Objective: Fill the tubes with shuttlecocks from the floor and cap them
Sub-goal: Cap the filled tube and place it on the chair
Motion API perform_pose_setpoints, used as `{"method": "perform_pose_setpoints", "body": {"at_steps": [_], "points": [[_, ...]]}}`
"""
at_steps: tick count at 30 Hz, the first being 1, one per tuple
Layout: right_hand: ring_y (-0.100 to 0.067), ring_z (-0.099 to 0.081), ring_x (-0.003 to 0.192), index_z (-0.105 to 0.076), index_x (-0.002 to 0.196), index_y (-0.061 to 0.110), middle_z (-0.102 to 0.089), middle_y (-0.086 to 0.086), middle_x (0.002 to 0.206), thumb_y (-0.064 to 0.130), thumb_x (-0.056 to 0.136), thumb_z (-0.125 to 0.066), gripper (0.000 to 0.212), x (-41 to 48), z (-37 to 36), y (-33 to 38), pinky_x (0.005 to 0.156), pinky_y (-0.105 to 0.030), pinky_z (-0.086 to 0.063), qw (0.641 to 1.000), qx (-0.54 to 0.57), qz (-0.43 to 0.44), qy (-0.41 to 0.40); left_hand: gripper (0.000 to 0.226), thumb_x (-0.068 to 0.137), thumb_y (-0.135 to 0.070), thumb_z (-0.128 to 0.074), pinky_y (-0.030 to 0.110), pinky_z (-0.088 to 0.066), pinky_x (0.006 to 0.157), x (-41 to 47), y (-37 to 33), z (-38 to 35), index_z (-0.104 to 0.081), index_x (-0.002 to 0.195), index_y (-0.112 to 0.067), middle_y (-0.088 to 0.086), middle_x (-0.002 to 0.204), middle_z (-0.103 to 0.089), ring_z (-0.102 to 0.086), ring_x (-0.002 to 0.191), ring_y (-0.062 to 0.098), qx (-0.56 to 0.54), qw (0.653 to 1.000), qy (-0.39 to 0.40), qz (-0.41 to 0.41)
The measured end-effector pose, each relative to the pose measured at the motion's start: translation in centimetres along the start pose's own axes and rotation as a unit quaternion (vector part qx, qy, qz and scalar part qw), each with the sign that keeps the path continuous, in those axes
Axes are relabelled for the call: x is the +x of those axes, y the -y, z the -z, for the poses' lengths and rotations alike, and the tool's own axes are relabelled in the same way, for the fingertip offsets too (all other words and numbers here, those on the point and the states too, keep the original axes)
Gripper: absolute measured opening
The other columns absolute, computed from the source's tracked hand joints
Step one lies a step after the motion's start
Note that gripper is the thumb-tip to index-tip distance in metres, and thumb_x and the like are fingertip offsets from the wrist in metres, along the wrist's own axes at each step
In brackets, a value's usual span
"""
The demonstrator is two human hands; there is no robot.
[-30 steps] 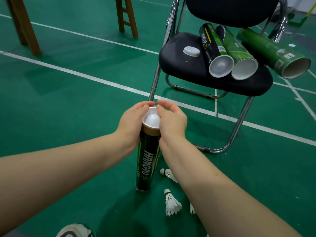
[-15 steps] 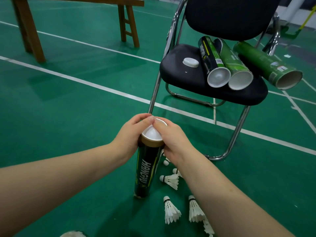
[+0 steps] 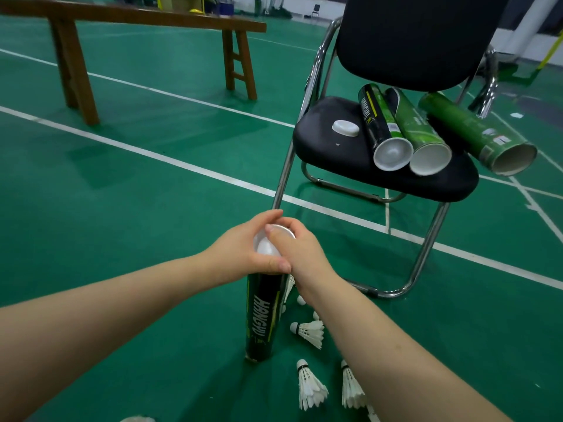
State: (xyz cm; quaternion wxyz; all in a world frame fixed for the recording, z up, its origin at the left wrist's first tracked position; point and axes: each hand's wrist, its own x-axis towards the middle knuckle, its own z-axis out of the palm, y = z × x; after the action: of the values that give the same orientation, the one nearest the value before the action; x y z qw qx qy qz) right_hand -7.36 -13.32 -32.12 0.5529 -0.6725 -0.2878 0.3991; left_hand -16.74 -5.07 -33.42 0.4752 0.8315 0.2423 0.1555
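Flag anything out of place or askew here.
A loose white cap lies alone on the chair seat, while the rightmost green tube is open-ended and overhangs the seat's edge. Several shuttlecocks lie scattered on the floor.

Glossy tube (image 3: 261,315), chromed chair frame (image 3: 426,263)

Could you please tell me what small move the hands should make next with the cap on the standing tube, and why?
Probably press the white cap straight down to seat it. The left hand grips the top of the upright black tube and the right hand pinches the cap. The fingers hide whether its edge is fully home.
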Motion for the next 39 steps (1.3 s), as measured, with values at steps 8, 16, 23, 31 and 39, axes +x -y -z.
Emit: {"method": "perform_pose_setpoints", "body": {"at_steps": [8, 16, 23, 31, 39], "points": [[-0.010, -0.058, 0.095, -0.048, 0.118, 0.028, -0.060, 0.003, 0.110, 0.038, 0.090, -0.055, 0.031, -0.6, 1.4, 0.7, 0.076, -0.025, -0.048, 0.992, -0.114, -0.010, 0.060, 0.116, 0.037, -0.071, -0.061, 0.012, -0.031, 0.086, 0.0, -0.5, 0.5, -0.025, 0.143, -0.038, -0.015, 0.138, -0.044, -0.042, 0.114, 0.000, 0.060, 0.998, 0.030, 0.002], [-0.010, -0.054, 0.108, -0.030, 0.140, 0.033, -0.051, 0.013, 0.124, 0.035, 0.072, -0.076, 0.082, -2.4, 3.4, 2.7, 0.091, -0.026, -0.045, 0.917, -0.345, 0.056, 0.192, 0.116, 0.053, -0.045, -0.086, 0.013, -0.028, 0.094, -1.5, -1.2, 2.0, -0.016, 0.145, -0.038, -0.019, 0.128, -0.035, -0.037, 0.117, 0.000, 0.241, 0.965, 0.084, -0.055], [-0.008, -0.047, 0.114, -0.023, 0.140, 0.036, -0.050, 0.017, 0.122, 0.025, 0.064, -0.084, 0.098, -2.8, 3.8, -1.3, 0.093, -0.024, -0.040, 0.921, -0.347, 0.051, 0.169, 0.104, 0.058, -0.036, -0.086, 0.011, -0.029, 0.087, -2.6, -1.2, 0.6, -0.023, 0.142, -0.037, -0.017, 0.118, -0.038, -0.040, 0.107, 0.001, 0.213, 0.975, 0.038, -0.050], [0.003, -0.062, 0.090, -0.051, 0.115, 0.032, -0.065, 0.017, 0.097, 0.011, 0.062, -0.084, 0.066, -3.4, 4.0, -2.0, 0.071, -0.012, -0.050, 0.978, -0.168, 0.103, 0.074, 0.099, 0.044, -0.070, -0.067, 0.017, -0.036, 0.084, -3.6, -7.6, 1.7, -0.024, 0.132, -0.053, -0.032, 0.117, -0.034, -0.044, 0.105, -0.001, 0.262, 0.955, -0.038, -0.135], [-0.006, -0.058, 0.092, -0.043, 0.107, 0.036, -0.060, 0.014, 0.098, 0.012, 0.064, -0.084, 0.064, -2.4, 4.7, 7.1, 0.079, -0.016, -0.047, 0.944, -0.204, 0.260, 0.014, 0.093, 0.057, -0.050, -0.081, 0.021, -0.034, 0.082, -3.0, -15.8, 5.8, -0.020, 0.127, -0.051, -0.025, 0.120, -0.033, -0.043, 0.101, 0.004, 0.346, 0.902, -0.111, -0.233]]}}
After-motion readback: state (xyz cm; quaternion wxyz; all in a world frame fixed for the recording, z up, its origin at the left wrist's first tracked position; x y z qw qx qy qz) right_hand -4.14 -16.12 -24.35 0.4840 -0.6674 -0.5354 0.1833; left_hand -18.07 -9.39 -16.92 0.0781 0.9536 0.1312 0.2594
